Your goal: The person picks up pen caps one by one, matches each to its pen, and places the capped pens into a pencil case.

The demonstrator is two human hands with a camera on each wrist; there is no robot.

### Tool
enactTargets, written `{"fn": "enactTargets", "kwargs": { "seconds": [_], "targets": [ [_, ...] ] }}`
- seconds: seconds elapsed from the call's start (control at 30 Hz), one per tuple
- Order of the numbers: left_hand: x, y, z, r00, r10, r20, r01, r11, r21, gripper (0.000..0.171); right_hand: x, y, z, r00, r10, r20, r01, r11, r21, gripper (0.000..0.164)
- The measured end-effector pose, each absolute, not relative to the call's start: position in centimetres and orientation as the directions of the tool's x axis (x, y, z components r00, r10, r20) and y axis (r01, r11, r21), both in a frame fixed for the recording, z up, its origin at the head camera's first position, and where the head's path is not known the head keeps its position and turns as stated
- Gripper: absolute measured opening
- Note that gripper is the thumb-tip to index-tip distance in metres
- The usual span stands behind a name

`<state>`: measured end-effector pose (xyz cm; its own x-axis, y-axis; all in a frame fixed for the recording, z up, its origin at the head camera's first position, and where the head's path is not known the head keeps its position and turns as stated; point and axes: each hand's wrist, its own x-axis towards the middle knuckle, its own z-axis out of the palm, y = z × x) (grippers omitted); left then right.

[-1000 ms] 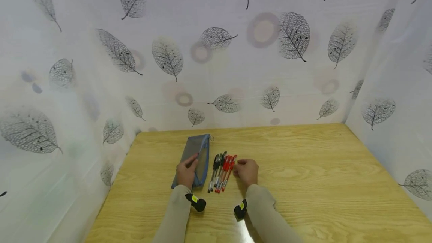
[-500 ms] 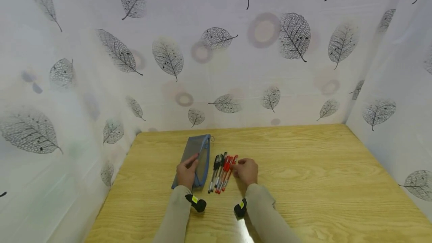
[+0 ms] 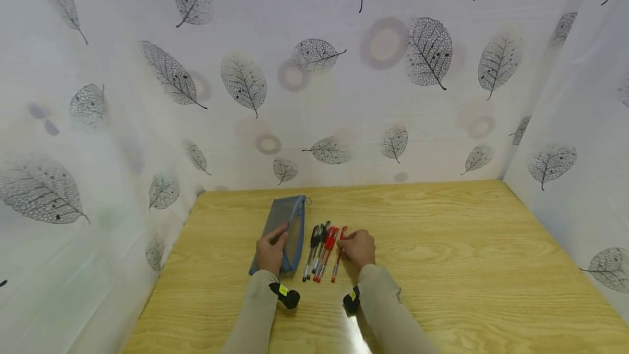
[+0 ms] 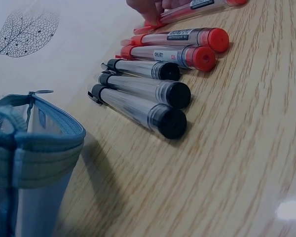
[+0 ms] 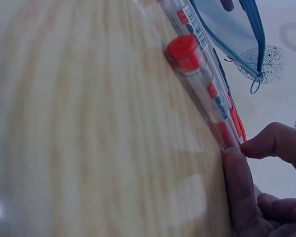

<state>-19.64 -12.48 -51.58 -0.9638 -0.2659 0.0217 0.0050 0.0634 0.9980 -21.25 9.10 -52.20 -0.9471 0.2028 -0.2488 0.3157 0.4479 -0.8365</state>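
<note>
A blue zip pencil case (image 3: 275,216) with see-through sides lies left of centre in the head view. My left hand (image 3: 270,253) holds it by the zip edge, thumb and fingers pinching there. Its mouth gapes in the left wrist view, where the blue zip band (image 4: 49,163) shows. With thumb and fingertip, my right hand (image 3: 361,248) pinches a red gel pen (image 3: 336,267) around its capped upper part. That pen's red end (image 5: 183,49) points toward the camera in the right wrist view. Between the hands lie two other red gel pens (image 4: 204,58) and three black gel pens (image 4: 138,101), side by side.
The wood-grain table (image 3: 467,266) stretches out widely to the right of my hands. A leaf-patterned sheet (image 3: 344,97) encloses the table at the back and both sides. Black wrist cameras (image 3: 285,295) sit on both sleeves.
My right hand has drawn one red pen a little to the right, so a gap now parts it from the others. The left hand and the pencil case have stayed put.
</note>
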Motion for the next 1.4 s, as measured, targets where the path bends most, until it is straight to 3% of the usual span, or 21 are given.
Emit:
{"fn": "enactTargets", "kwargs": {
  "seconds": [0.2,0.67,1.0,1.4],
  "targets": [
    [-19.7,-12.5,-51.6,-0.963,-0.269,0.01,-0.008,0.067,0.998,0.025,-21.2,9.2,-52.3,-0.954,0.192,-0.231,0.295,0.453,-0.841,0.014],
    [-20.1,-12.6,-52.1,-0.956,-0.293,0.032,0.009,0.078,0.997,0.024,-20.8,9.8,-53.2,-0.961,0.154,-0.229,0.245,0.096,-0.965,0.027],
    [-20.0,-12.6,-52.1,-0.953,-0.299,0.047,0.024,0.077,0.997,0.023,-20.4,10.2,-53.7,-0.973,0.111,-0.201,0.205,0.027,-0.978,0.029],
    [-20.1,-12.5,-52.2,-0.954,-0.299,0.034,0.012,0.075,0.997,0.025,-20.1,10.9,-53.6,-0.984,0.038,-0.174,0.165,-0.172,-0.971,0.031]
  ]
}}
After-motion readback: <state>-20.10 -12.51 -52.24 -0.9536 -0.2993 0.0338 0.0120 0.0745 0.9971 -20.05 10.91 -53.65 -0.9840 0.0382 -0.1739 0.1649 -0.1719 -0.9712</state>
